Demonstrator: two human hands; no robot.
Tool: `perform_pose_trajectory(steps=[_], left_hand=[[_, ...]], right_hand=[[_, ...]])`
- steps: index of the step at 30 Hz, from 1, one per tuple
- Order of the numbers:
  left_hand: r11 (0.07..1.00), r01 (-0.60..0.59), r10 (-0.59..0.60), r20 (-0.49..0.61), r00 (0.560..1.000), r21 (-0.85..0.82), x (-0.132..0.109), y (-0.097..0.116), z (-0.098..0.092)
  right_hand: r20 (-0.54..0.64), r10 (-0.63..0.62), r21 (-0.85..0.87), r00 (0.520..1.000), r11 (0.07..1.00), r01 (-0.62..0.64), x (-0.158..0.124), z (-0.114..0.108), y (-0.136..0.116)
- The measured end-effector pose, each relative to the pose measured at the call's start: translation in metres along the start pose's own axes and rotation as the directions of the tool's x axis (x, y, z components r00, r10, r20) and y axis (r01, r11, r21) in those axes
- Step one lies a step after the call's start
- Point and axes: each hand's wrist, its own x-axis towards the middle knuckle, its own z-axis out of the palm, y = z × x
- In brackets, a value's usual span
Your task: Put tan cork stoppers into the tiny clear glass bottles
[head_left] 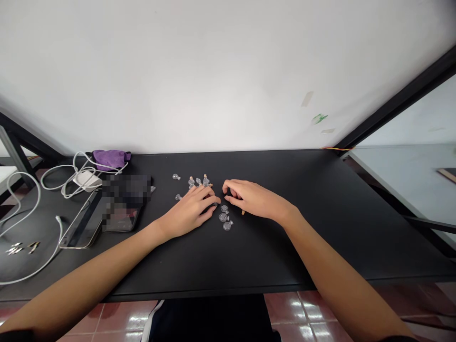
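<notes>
My left hand (195, 209) rests low over the black tabletop, thumb and fingers bent together around a small glass bottle (215, 204) that shows only in part at the fingertips. Facing it, my right hand (251, 197) is curled in a pinch; whatever sits between thumb and forefinger is hidden. Several tiny clear glass bottles (227, 226) lie in a short column between the hands. Beyond my left hand is a cluster of more little bottles (205, 180), some with cork stoppers. A single bottle (175, 176) lies apart on the left. Under my right hand a small cork (243, 213) pokes out.
Left on the black table (270, 261) are two phones (83, 221) side by side, a white charger (87, 180) with looping cable, and a purple cloth pouch (110, 159). Small metallic pieces (14, 248) lie at the far left. A white wall (221, 80) rises behind.
</notes>
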Motion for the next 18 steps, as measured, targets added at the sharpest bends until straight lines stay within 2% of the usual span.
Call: perform_pose_trajectory(steps=[18], left_hand=[[1.0,-0.008,0.008,-0.001,1.0,-0.005,0.0003,-0.0002,-0.0001]], right_hand=[[0.012,0.009,0.008,1.0,1.0,-0.009,0.0003,0.0004,-0.0004]])
